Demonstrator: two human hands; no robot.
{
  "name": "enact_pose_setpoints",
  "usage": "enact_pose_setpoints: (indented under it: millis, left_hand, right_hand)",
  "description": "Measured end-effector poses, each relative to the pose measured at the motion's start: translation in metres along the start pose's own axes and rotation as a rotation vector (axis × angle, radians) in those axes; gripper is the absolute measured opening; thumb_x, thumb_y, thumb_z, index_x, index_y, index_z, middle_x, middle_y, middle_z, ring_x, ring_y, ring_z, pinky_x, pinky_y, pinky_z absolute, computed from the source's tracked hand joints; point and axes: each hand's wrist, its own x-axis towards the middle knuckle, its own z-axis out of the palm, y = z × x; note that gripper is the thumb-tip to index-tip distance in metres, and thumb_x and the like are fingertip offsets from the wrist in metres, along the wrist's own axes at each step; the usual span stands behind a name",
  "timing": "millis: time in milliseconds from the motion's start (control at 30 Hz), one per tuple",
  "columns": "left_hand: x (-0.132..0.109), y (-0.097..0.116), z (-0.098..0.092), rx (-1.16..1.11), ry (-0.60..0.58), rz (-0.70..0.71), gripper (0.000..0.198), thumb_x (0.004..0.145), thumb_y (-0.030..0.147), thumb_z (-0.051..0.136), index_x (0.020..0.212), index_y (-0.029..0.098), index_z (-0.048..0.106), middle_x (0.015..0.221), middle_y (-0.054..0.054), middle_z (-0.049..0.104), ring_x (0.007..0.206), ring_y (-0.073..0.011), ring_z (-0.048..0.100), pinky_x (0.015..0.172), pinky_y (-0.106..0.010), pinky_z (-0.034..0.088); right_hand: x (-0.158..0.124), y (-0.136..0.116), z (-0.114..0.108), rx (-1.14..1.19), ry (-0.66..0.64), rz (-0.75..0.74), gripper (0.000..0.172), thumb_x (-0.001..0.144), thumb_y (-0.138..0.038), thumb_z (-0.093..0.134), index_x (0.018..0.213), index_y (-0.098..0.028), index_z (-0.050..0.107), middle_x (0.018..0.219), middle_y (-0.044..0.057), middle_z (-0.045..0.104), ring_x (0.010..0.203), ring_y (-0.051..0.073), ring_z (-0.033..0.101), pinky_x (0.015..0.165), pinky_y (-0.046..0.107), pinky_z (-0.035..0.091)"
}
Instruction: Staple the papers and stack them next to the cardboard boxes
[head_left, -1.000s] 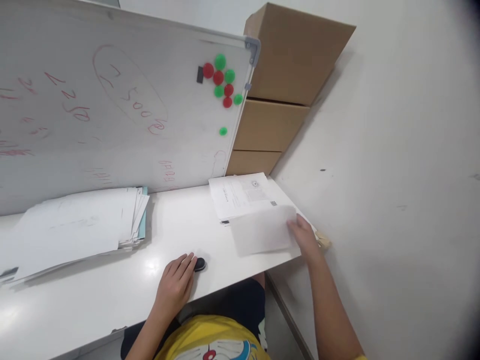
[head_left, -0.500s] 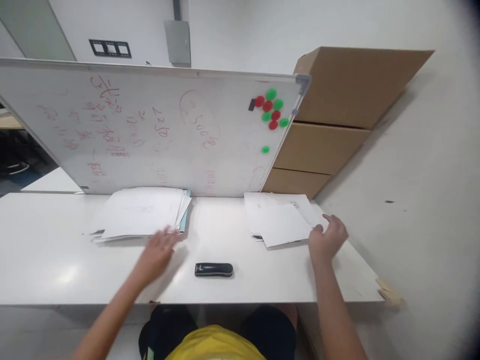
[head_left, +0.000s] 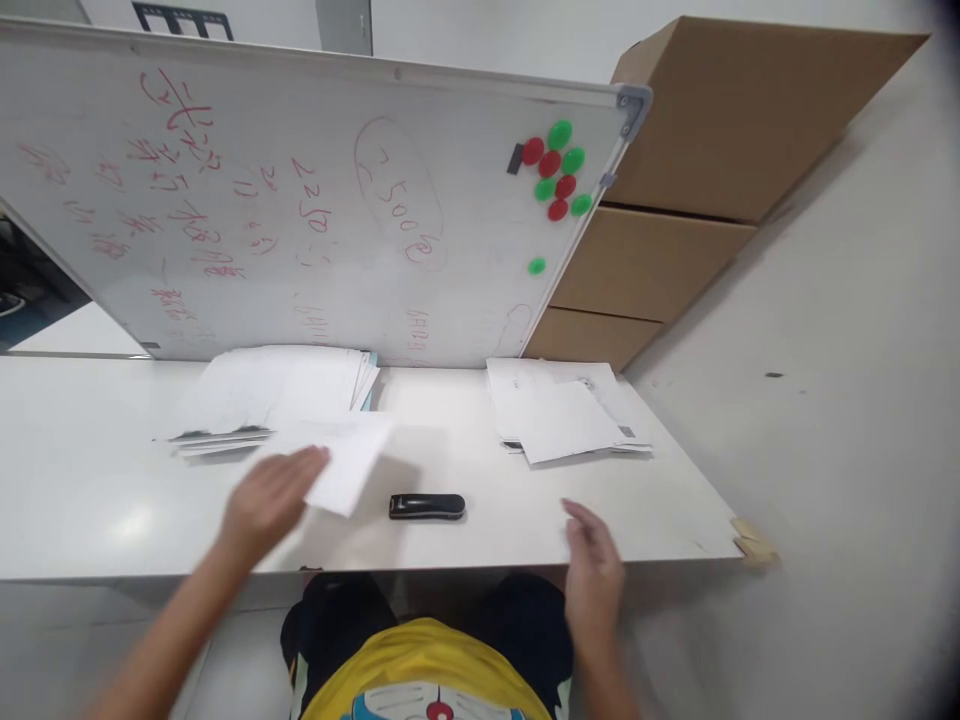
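My left hand [head_left: 276,497] grips a white sheet of paper [head_left: 349,465], lifted above the desk and slightly blurred by motion. Behind it lies the left stack of papers [head_left: 277,385], with a bluish edge showing at its right side. My right hand [head_left: 594,565] hovers over the desk's front edge with nothing in it, thumb and fingers slightly apart. Farther back on that side rests the right stack of papers [head_left: 566,420], its top sheet askew. Between the hands a black stapler [head_left: 427,507] lies flat on the desk.
A whiteboard [head_left: 337,210] with red handwriting stands along the back of the white desk [head_left: 465,550]. Red and green magnets [head_left: 550,163] cling to its right part. Stacked cardboard boxes [head_left: 675,260] stand behind it, beside the wall at the right.
My left hand has taken a sheet from the left stack and lifted it toward me. My right hand has left the right stack and come back to the front edge.
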Motion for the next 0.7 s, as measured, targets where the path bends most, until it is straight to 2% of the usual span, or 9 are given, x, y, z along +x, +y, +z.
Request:
enact_pose_setpoints:
  millis: [133, 200, 267, 333, 400, 500, 567, 633, 700]
  left_hand:
    - [0.038, 0.116, 0.012, -0.065, -0.038, 0.197, 0.041, 0.087, 0.007, 0.049, 0.129, 0.010, 0.053, 0.132, -0.008, 0.058, 0.129, -0.0241, 0.047, 0.105, -0.038, 0.042]
    - [0.050, 0.150, 0.022, -0.076, -0.078, 0.266, 0.038, 0.091, 0.015, 0.049, 0.128, 0.010, 0.055, 0.140, -0.008, 0.050, 0.133, -0.0263, 0.042, 0.110, -0.040, 0.036]
    - [0.055, 0.156, 0.033, -0.094, -0.138, 0.323, 0.040, 0.092, 0.019, 0.048, 0.131, 0.012, 0.052, 0.147, -0.007, 0.041, 0.136, -0.0272, 0.037, 0.113, -0.042, 0.031]
    - [0.051, 0.134, 0.044, -0.115, -0.204, 0.389, 0.045, 0.092, 0.017, 0.044, 0.137, 0.018, 0.046, 0.150, -0.003, 0.037, 0.139, -0.0239, 0.032, 0.115, -0.041, 0.027]
    - [0.041, 0.087, 0.055, -0.095, -0.261, 0.368, 0.052, 0.091, 0.012, 0.038, 0.141, 0.024, 0.040, 0.149, -0.001, 0.039, 0.140, -0.0194, 0.030, 0.116, -0.039, 0.024]
    - [0.017, -0.006, 0.064, 0.092, -0.367, -0.110, 0.051, 0.091, 0.016, 0.034, 0.141, 0.018, 0.039, 0.147, -0.010, 0.042, 0.140, -0.0260, 0.029, 0.113, -0.049, 0.024]
    - [0.003, -0.061, 0.064, 0.187, -0.385, -0.326, 0.055, 0.093, 0.034, 0.037, 0.141, 0.007, 0.037, 0.148, -0.020, 0.036, 0.140, -0.0356, 0.027, 0.110, -0.055, 0.024]
    - [-0.007, -0.098, 0.061, 0.202, -0.360, -0.351, 0.052, 0.096, 0.037, 0.031, 0.134, 0.005, 0.043, 0.139, -0.021, 0.048, 0.129, -0.0351, 0.043, 0.105, -0.054, 0.030]
    - [-0.012, -0.114, 0.057, 0.195, -0.344, -0.284, 0.045, 0.099, 0.034, 0.025, 0.123, 0.008, 0.053, 0.126, -0.015, 0.060, 0.110, -0.0288, 0.056, 0.095, -0.047, 0.040]
  right_hand:
    - [-0.055, -0.028, 0.027, 0.524, -0.576, 0.368, 0.053, 0.078, -0.061, 0.059, 0.117, -0.025, 0.064, 0.120, 0.010, 0.066, 0.119, 0.029, 0.055, 0.101, 0.044, 0.042]
    - [-0.069, -0.037, 0.034, 0.603, -0.616, 0.414, 0.053, 0.075, -0.057, 0.066, 0.119, -0.027, 0.063, 0.120, 0.008, 0.067, 0.121, 0.028, 0.054, 0.102, 0.042, 0.042]
    - [-0.071, -0.041, 0.034, 0.568, -0.576, 0.429, 0.053, 0.073, -0.047, 0.073, 0.122, -0.027, 0.061, 0.120, 0.007, 0.068, 0.121, 0.028, 0.055, 0.102, 0.041, 0.042]
    - [-0.062, -0.039, 0.027, 0.511, -0.525, 0.453, 0.056, 0.072, -0.041, 0.075, 0.124, -0.025, 0.059, 0.119, 0.008, 0.068, 0.118, 0.028, 0.057, 0.099, 0.042, 0.045]
    - [-0.047, -0.030, 0.016, 0.407, -0.464, 0.459, 0.056, 0.070, -0.040, 0.076, 0.121, -0.022, 0.061, 0.114, 0.009, 0.070, 0.110, 0.030, 0.062, 0.091, 0.041, 0.051]
    - [-0.014, -0.007, -0.005, 0.270, -0.301, 0.445, 0.050, 0.065, -0.040, 0.078, 0.108, -0.018, 0.065, 0.099, 0.008, 0.074, 0.093, 0.029, 0.068, 0.078, 0.037, 0.055]
    - [0.010, 0.010, -0.016, 0.270, -0.136, 0.445, 0.046, 0.061, -0.037, 0.078, 0.102, -0.017, 0.066, 0.090, 0.005, 0.075, 0.084, 0.027, 0.069, 0.074, 0.036, 0.056]
    - [0.034, 0.023, -0.021, 0.331, -0.037, 0.462, 0.045, 0.060, -0.034, 0.076, 0.100, -0.018, 0.066, 0.088, 0.004, 0.075, 0.086, 0.027, 0.069, 0.078, 0.037, 0.056]
    - [0.056, 0.033, -0.020, 0.401, -0.044, 0.466, 0.043, 0.061, -0.033, 0.073, 0.101, -0.018, 0.065, 0.091, 0.004, 0.074, 0.097, 0.026, 0.067, 0.086, 0.038, 0.054]
